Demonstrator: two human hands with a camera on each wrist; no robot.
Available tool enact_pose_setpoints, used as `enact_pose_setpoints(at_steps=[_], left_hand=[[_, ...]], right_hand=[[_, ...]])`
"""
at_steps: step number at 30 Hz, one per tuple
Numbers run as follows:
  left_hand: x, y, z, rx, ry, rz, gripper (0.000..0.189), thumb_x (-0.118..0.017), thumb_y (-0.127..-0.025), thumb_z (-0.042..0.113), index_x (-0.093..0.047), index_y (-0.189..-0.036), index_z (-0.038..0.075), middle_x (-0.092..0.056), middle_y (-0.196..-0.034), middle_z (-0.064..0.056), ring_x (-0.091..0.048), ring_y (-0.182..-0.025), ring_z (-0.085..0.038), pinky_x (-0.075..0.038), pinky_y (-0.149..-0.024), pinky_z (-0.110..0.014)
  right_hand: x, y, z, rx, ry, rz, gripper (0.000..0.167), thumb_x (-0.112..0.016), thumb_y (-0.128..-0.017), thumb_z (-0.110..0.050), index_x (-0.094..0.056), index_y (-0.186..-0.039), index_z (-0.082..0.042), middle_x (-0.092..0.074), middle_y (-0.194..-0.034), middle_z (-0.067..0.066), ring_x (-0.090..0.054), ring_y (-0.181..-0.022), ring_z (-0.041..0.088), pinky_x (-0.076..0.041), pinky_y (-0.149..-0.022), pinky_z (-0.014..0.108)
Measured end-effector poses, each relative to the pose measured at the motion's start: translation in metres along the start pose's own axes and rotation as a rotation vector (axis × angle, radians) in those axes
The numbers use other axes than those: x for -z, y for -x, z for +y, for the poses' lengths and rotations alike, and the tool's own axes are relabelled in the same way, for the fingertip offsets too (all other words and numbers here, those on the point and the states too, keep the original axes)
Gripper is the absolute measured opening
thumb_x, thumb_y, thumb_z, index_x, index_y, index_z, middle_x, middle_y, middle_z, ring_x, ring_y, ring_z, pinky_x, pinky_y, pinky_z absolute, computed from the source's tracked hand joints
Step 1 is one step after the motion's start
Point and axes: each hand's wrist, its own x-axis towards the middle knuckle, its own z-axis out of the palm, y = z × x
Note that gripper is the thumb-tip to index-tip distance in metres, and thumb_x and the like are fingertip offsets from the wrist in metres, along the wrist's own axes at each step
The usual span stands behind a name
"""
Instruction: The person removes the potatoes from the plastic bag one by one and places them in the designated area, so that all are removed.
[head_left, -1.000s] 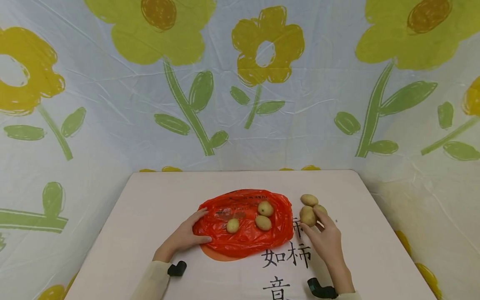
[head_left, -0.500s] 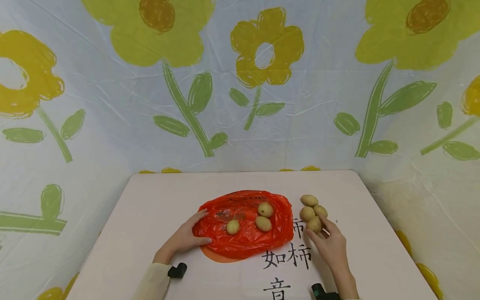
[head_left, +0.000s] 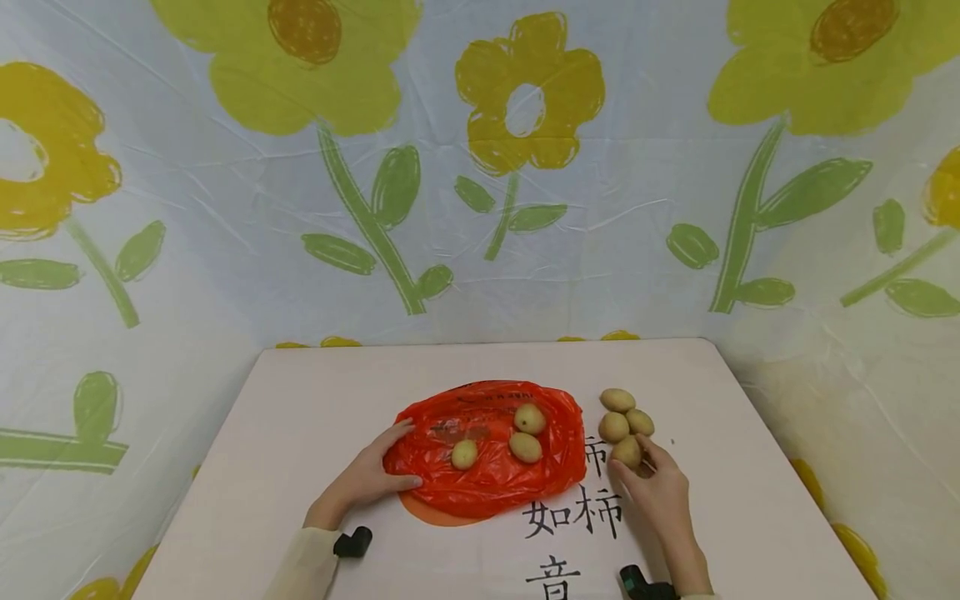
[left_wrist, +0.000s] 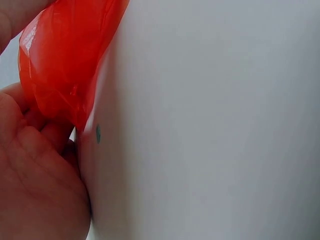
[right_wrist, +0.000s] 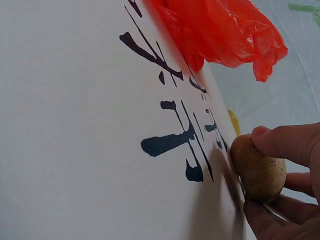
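A red plastic bag [head_left: 483, 487] lies spread on the table, its mouth facing up, with three potatoes in view on it: one potato [head_left: 464, 455] left of centre, two touching at the right. My left hand [head_left: 367, 475] holds the bag's left edge, thumb and fingers apart around it; the left wrist view has the fingers curled at the red film [left_wrist: 65, 60]. To the right of the bag, my right hand [head_left: 660, 483] pinches a potato [right_wrist: 257, 167] between thumb and fingers, low at the tabletop. Beside it sit three more potatoes, including a near one [head_left: 613, 427].
The pale table [head_left: 750, 517] carries black brush characters [head_left: 573, 512] and an orange print showing under the bag's front edge. Flower-patterned cloth [head_left: 600, 250] hangs behind and at both sides. A black strap device [head_left: 352, 542] sits at each wrist.
My right hand has set one potato into the group on the right, moved slightly nearer me, and now grips the nearest potato. My left hand and the bag have stayed in place.
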Motion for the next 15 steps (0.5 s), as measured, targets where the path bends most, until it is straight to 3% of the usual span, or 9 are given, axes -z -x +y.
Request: enact_pose_setpoints(at_steps=[5, 15], left_hand=[[-0.0012, -0.0004, -0.0014, -0.012, 0.005, 0.004, 0.094, -0.086, -0.080, 0.042, -0.040, -0.159, 0.024, -0.032, -0.169, -0.001, -0.027, -0.155, -0.039, -0.027, -0.121, -0.068], [-0.0031, -0.0012, -0.0021, -0.019, 0.002, 0.011, 0.094, -0.087, -0.080, 0.042, -0.040, -0.159, 0.023, -0.032, -0.169, -0.002, -0.026, -0.156, -0.039, -0.028, -0.121, -0.067]], right_hand=[[-0.0025, -0.0008, 0.0045, -0.004, 0.042, 0.002, 0.066, -0.084, -0.084, -0.014, -0.057, -0.141, 0.005, -0.062, -0.135, 0.031, -0.069, -0.112, 0.041, -0.058, -0.090, 0.033], [-0.0051, -0.0041, 0.0108, 0.006, 0.035, -0.019, 0.063, -0.082, -0.087, -0.014, -0.056, -0.142, 0.004, -0.061, -0.136, 0.029, -0.068, -0.114, 0.041, -0.058, -0.093, 0.037]])
